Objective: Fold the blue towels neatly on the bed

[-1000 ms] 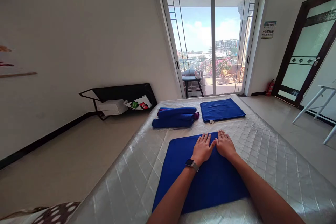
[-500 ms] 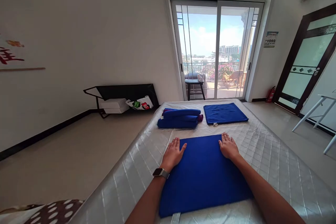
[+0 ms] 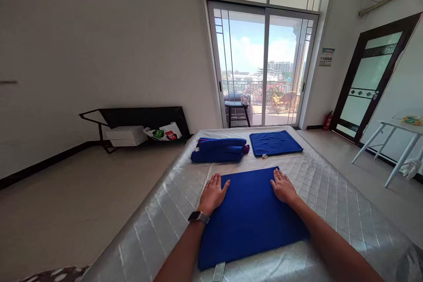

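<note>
A flat blue cloth (image 3: 253, 216), folded into a rectangle, lies on the silvery quilted mattress (image 3: 158, 224) in front of me. On its far left corner rests my left hand (image 3: 213, 193), palm down with the fingers stretched out; a watch (image 3: 198, 216) is on that wrist. My right hand (image 3: 283, 186) lies flat at the far right corner, fingers extended and thumb apart. Neither hand grips anything. A pale tag (image 3: 219, 270) sticks out from the cloth's near edge.
Beyond the cloth are several rolled blue cloths (image 3: 218, 150) and another folded blue cloth (image 3: 276, 142). A black folding frame (image 3: 142, 116) with white boxes (image 3: 127, 135) stands by the left wall. At right are a white stool (image 3: 396, 125) and a fire extinguisher (image 3: 327, 120).
The view has turned slightly to the right, so the room appears shifted left and more of the stool shows. Both hands stay flat on the cloth's far corners.
</note>
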### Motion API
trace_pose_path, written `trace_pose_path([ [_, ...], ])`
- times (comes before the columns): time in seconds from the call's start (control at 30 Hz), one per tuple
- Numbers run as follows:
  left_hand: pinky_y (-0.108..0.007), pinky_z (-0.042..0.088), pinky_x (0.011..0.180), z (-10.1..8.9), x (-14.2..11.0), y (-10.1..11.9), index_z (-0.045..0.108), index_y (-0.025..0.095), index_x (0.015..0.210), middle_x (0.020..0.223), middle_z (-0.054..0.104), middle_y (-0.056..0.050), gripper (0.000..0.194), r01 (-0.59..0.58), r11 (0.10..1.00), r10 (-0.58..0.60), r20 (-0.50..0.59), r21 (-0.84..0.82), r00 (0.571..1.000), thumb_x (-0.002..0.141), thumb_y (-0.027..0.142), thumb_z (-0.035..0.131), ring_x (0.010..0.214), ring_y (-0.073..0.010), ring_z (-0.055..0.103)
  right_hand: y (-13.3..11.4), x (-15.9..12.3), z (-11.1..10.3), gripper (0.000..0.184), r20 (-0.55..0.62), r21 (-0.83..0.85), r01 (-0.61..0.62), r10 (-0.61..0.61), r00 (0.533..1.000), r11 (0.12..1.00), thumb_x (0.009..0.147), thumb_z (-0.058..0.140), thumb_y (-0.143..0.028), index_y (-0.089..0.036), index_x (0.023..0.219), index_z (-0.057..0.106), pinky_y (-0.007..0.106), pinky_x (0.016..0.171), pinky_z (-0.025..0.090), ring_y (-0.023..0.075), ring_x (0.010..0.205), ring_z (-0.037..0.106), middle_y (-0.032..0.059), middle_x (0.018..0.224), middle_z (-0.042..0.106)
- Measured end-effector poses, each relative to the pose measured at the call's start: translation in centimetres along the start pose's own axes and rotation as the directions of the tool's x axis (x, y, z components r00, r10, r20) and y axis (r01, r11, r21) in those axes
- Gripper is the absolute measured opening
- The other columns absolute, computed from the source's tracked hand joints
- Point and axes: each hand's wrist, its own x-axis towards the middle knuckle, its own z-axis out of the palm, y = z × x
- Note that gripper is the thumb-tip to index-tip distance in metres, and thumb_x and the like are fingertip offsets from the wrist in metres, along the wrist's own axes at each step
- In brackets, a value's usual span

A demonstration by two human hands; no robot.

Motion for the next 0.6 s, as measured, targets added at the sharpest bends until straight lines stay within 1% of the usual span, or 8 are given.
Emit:
trace_pose_path([
  [0.1,-0.048,0.026,0.122,-0.3,0.1,0.4,0.037,-0.002,0.151,0.158,0.036,-0.023,0.081,-0.001,0.999,0.003,-0.056,0.047,0.998,0.1,0.059,0.02,0.15,-0.0321,0.03,-0.1,0.0,0.1,0.066,-0.004,0.016,-0.006,0.006,1.0,1.0,0.104,0.018,-0.038,-0.004,0.16,0.018,0.036,0.124,0.009,0.0182,0.155,0.009,0.012,0.167,0.017],
  [0.17,-0.051,0.028,0.121,-0.2,0.2,2.1,0.041,0.001,0.15,0.156,0.041,-0.023,0.077,-0.059,0.996,0.067,-0.116,0.071,0.991,0.101,0.057,0.02,0.149,-0.033,0.033,-0.1,0.0,0.1,0.065,-0.012,0.027,-0.001,0.001,1.0,1.0,0.104,0.018,-0.038,-0.005,0.16,0.019,0.036,0.124,0.009,0.0179,0.155,0.01,0.0115,0.167,0.017],
  [0.23,-0.05,0.03,0.121,0.2,0.2,5.3,0.043,0.005,0.15,0.155,0.043,-0.022,0.072,-0.176,0.982,0.184,-0.139,0.068,0.973,0.103,0.055,0.023,0.148,-0.0318,0.034,-0.1,0.1,0.3,0.065,-0.024,0.038,0.005,-0.004,1.0,0.999,0.103,0.018,-0.038,-0.004,0.159,0.02,0.037,0.124,0.01,0.0185,0.155,0.011,0.0119,0.167,0.017],
  [0.3,-0.047,0.032,0.12,1.0,0.0,9.6,0.041,0.007,0.151,0.156,0.042,-0.021,0.067,-0.311,0.949,0.314,-0.121,0.04,0.942,0.104,0.051,0.026,0.148,-0.03,0.035,0.1,0.1,0.5,0.066,-0.042,0.044,0.008,-0.006,0.999,0.999,0.103,0.02,-0.038,-0.003,0.159,0.021,0.038,0.124,0.011,0.0195,0.155,0.012,0.0127,0.166,0.018],
  [0.37,-0.048,0.032,0.12,2.0,-0.1,13.8,0.036,0.011,0.155,0.157,0.041,-0.02,0.064,-0.444,0.896,0.443,-0.1,0.016,0.891,0.104,0.05,0.028,0.148,-0.0295,0.034,0.3,0.2,0.9,0.065,-0.063,0.043,0.026,-0.023,0.998,0.999,0.103,0.02,-0.038,-0.004,0.159,0.022,0.039,0.124,0.013,0.0201,0.155,0.014,0.0126,0.166,0.018],
  [0.43,-0.05,0.031,0.12,2.9,-0.3,16.8,0.029,0.016,0.158,0.159,0.039,-0.017,0.062,-0.534,0.846,0.532,-0.091,0.002,0.842,0.105,0.047,0.027,0.148,-0.0292,0.034,0.5,0.2,1.2,0.064,-0.082,0.036,0.056,-0.053,0.995,0.998,0.103,0.021,-0.037,-0.006,0.159,0.023,0.04,0.123,0.014,0.0202,0.155,0.014,0.0123,0.165,0.019],
  [0.5,-0.052,0.031,0.12,3.4,-0.6,17.8,0.025,0.019,0.159,0.16,0.038,-0.015,0.061,-0.56,0.828,0.558,-0.091,-0.001,0.825,0.105,0.047,0.025,0.148,-0.0292,0.035,0.6,0.3,1.4,0.065,-0.089,0.033,0.069,-0.066,0.994,0.997,0.103,0.022,-0.037,-0.005,0.159,0.024,0.041,0.123,0.015,0.0207,0.155,0.014,0.0133,0.165,0.02],
  [0.6,-0.051,0.031,0.12,3.2,-1.3,15.7,0.03,0.016,0.158,0.158,0.04,-0.016,0.064,-0.487,0.873,0.486,-0.084,0.008,0.87,0.105,0.05,0.021,0.148,-0.0292,0.035,0.5,0.4,1.4,0.066,-0.08,0.033,0.042,-0.039,0.996,0.999,0.103,0.021,-0.038,-0.003,0.158,0.024,0.04,0.124,0.013,0.021,0.154,0.015,0.0149,0.165,0.022],
])
